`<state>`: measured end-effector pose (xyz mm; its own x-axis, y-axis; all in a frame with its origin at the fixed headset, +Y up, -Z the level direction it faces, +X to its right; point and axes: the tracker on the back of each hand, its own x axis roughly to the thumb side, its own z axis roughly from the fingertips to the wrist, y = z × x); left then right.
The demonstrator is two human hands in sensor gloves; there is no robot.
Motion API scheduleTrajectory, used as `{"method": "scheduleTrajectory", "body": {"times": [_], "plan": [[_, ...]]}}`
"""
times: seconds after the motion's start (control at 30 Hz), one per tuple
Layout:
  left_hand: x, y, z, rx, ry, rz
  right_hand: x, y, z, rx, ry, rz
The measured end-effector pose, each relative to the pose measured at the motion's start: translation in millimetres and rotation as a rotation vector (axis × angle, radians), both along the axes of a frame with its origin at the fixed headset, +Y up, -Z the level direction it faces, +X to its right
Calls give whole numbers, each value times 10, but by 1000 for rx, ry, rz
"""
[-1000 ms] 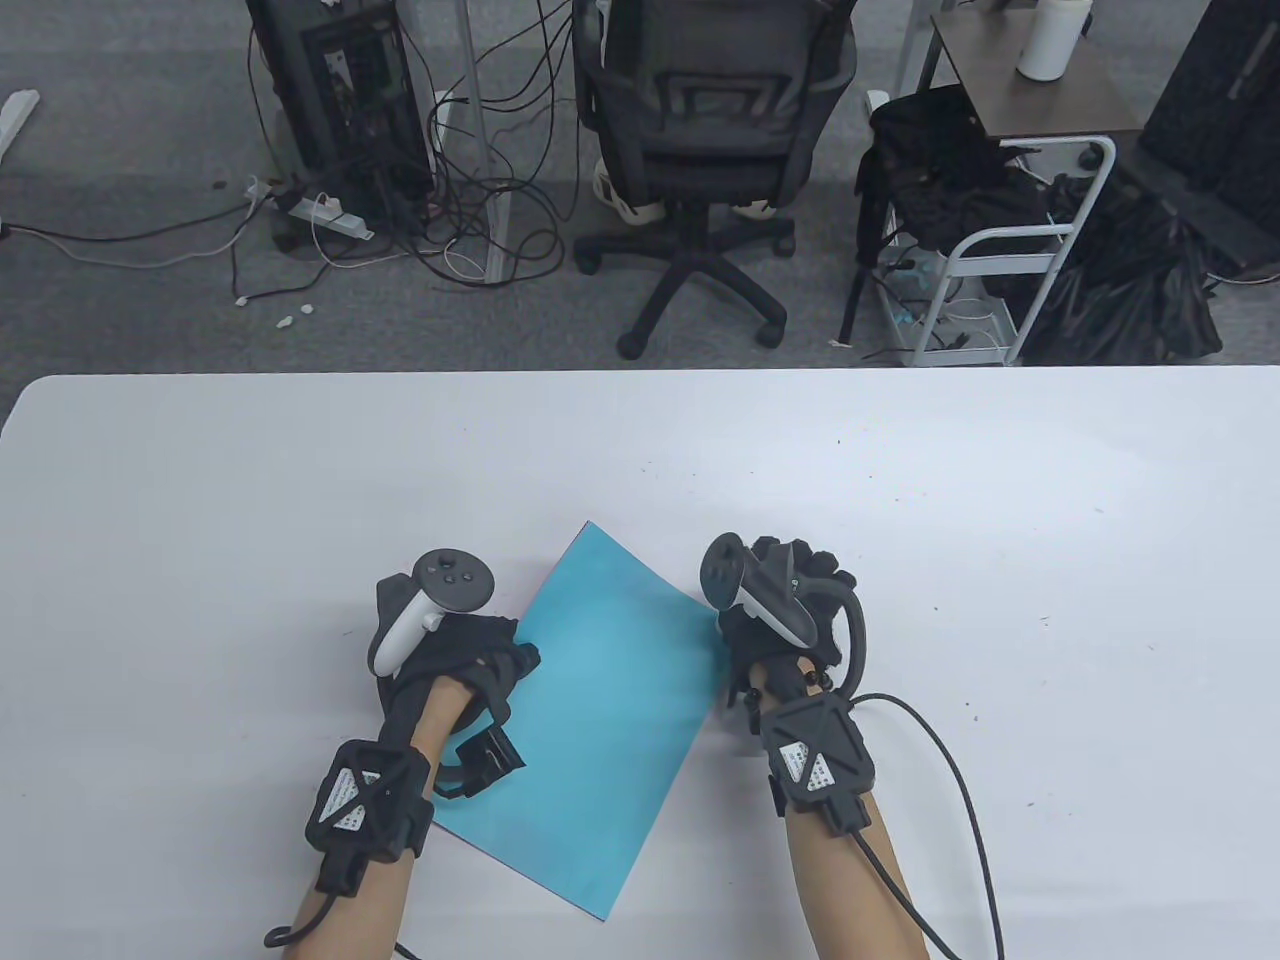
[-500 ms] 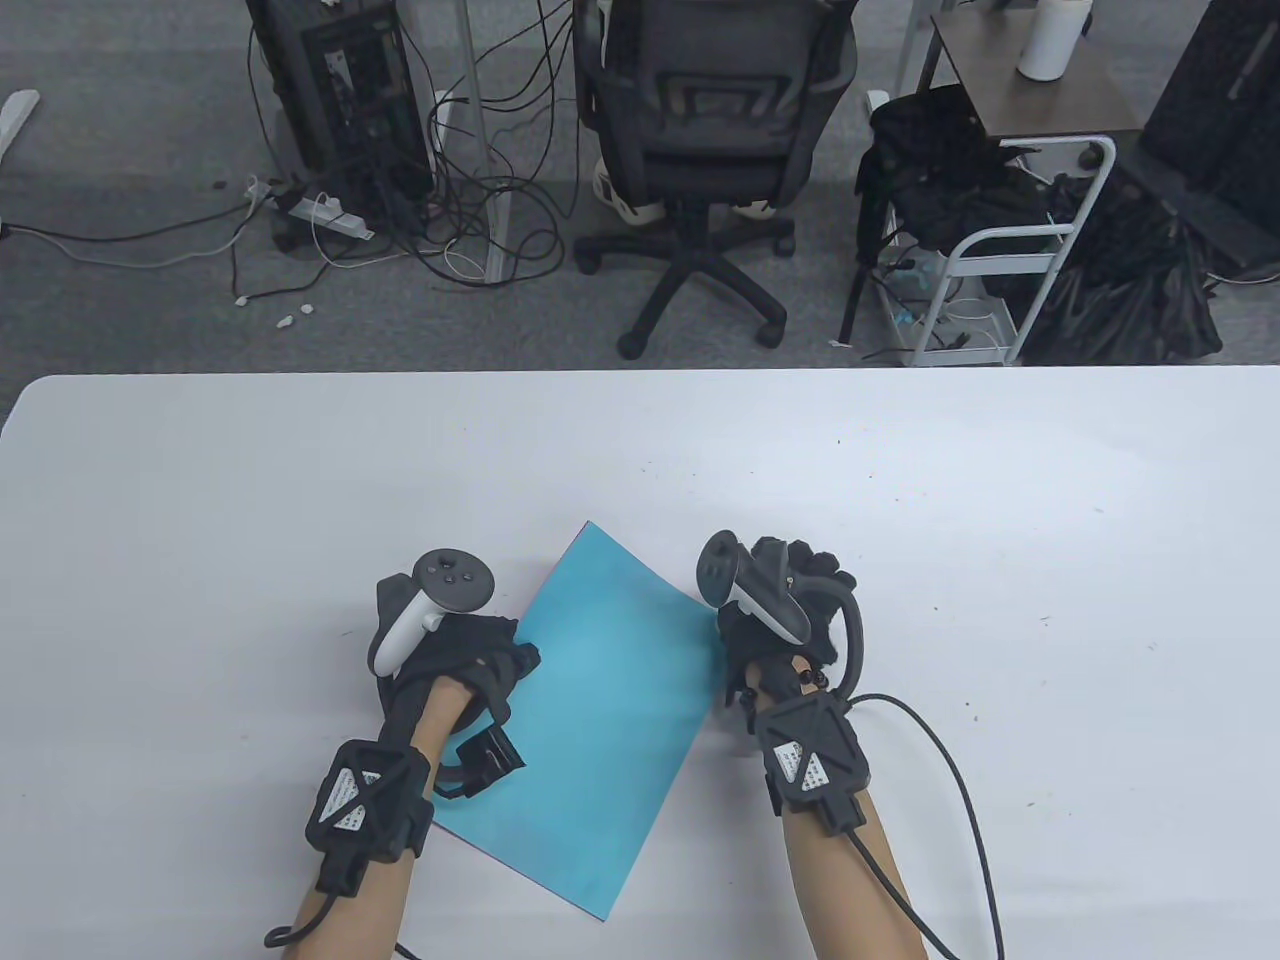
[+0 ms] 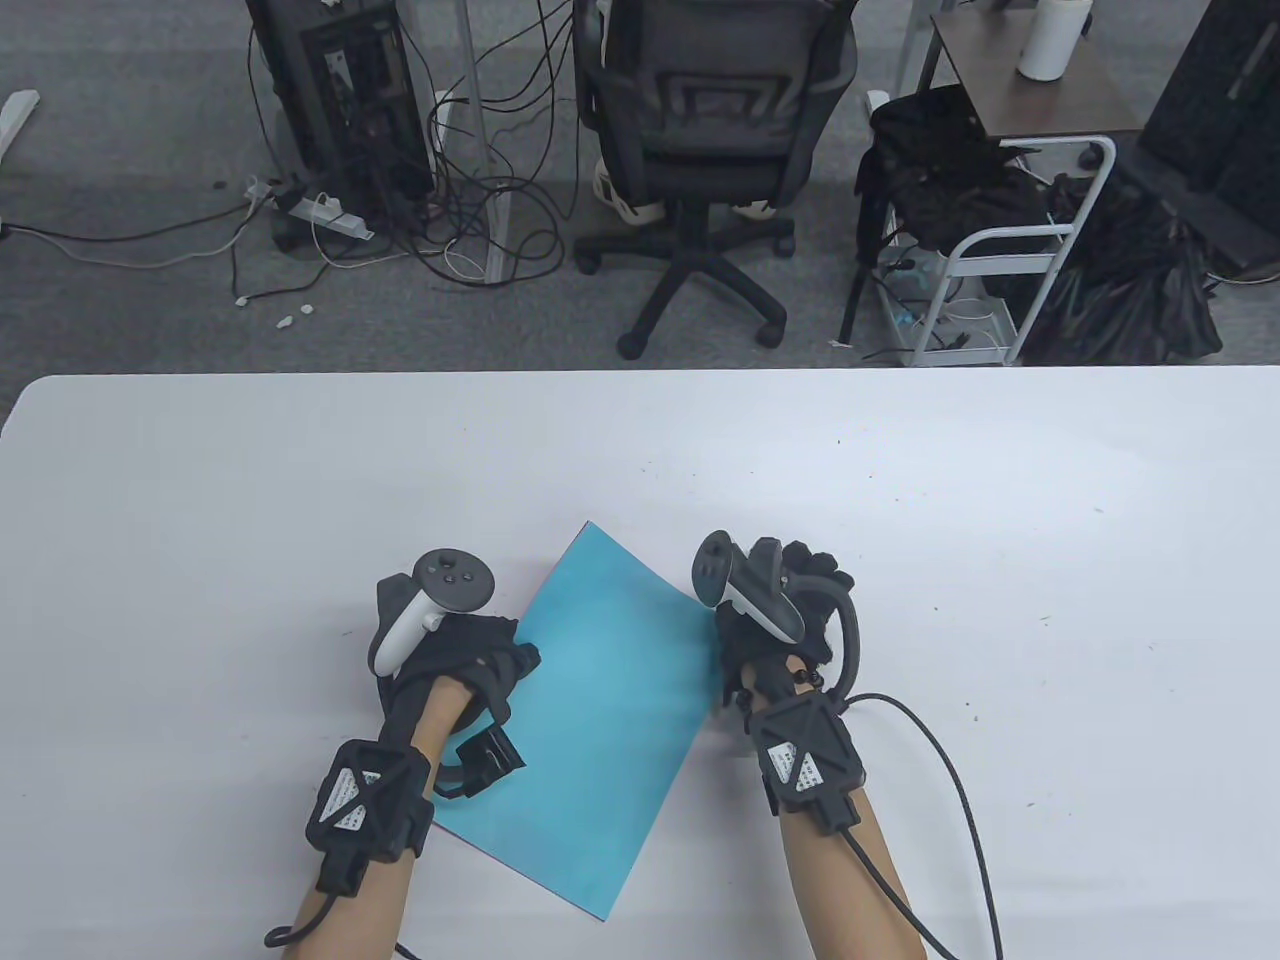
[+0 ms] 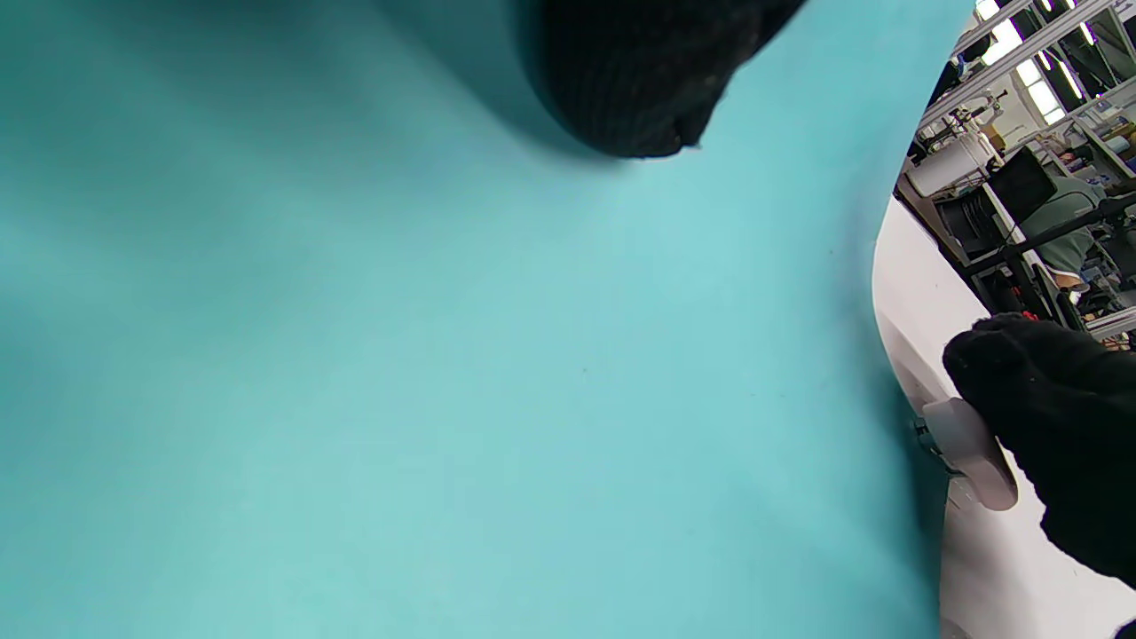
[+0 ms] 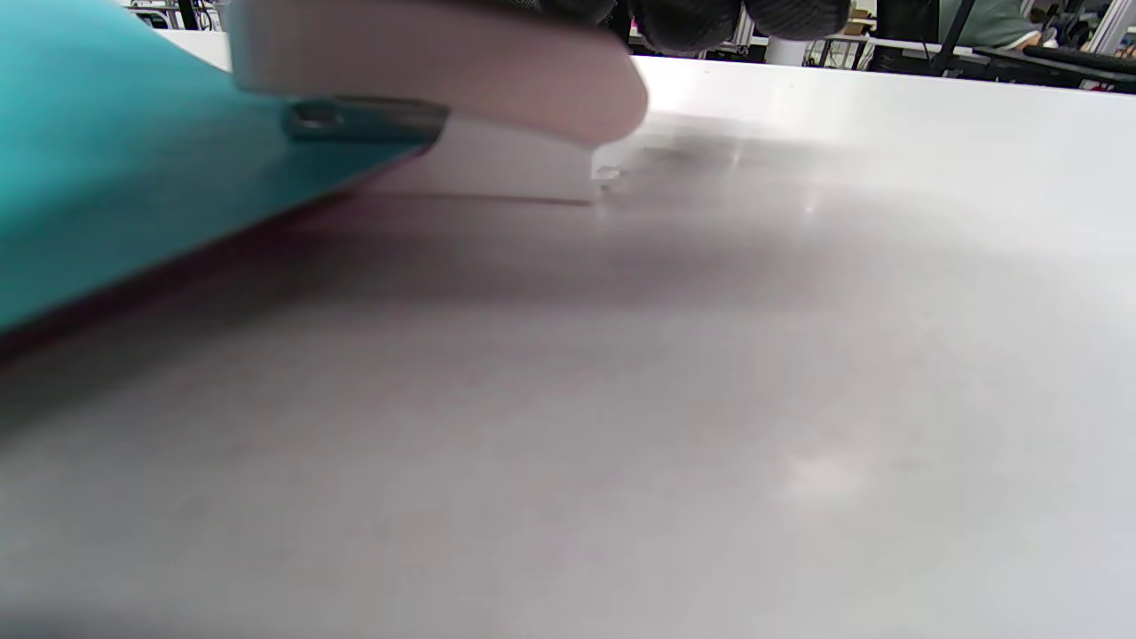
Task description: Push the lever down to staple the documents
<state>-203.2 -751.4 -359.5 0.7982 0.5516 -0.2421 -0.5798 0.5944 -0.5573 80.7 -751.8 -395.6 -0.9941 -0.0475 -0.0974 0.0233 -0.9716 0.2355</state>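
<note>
A blue sheet [image 3: 600, 700] lies tilted on the white table [image 3: 1000, 520], with a reddish sheet edge [image 5: 133, 297] under it. My left hand [image 3: 495, 660] rests on the sheet's left edge; one gloved fingertip [image 4: 639, 80] lies on the paper. My right hand [image 3: 800, 595] covers a white stapler at the sheet's right corner, hiding it in the table view. In the right wrist view the stapler [image 5: 444, 71] has the paper's corner in its mouth, and my fingers [image 5: 701, 18] press on its top. It also shows in the left wrist view [image 4: 972, 453].
An office chair [image 3: 700, 150], cables [image 3: 470, 220], a computer tower [image 3: 340, 90] and a white cart [image 3: 1000, 250] stand on the floor beyond the table's far edge. Black cables [image 3: 960, 800] trail from both wrists over the table's near side.
My right hand and its tracker have shifted slightly left and tipped down over the stapler. My left hand and the sheet have not moved.
</note>
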Motion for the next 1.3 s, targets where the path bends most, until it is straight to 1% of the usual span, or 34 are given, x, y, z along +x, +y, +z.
{"method": "scheduleTrajectory", "body": {"times": [0.1,0.4,0.83,1.1,1.3], "plan": [[0,-1,-1,1,0,-1,-28,-4,0,-2,3,31],[-2,-1,0,3,-1,-2,-33,-5,0,-15,-2,36],[-1,-2,0,4,1,-3,-4,-11,-18,-27,-9,-9],[0,-1,2,4,1,-3,-2,-2,-29,-28,-1,8],[0,-1,4,6,1,-5,5,-4,-36,-43,0,-17]]}}
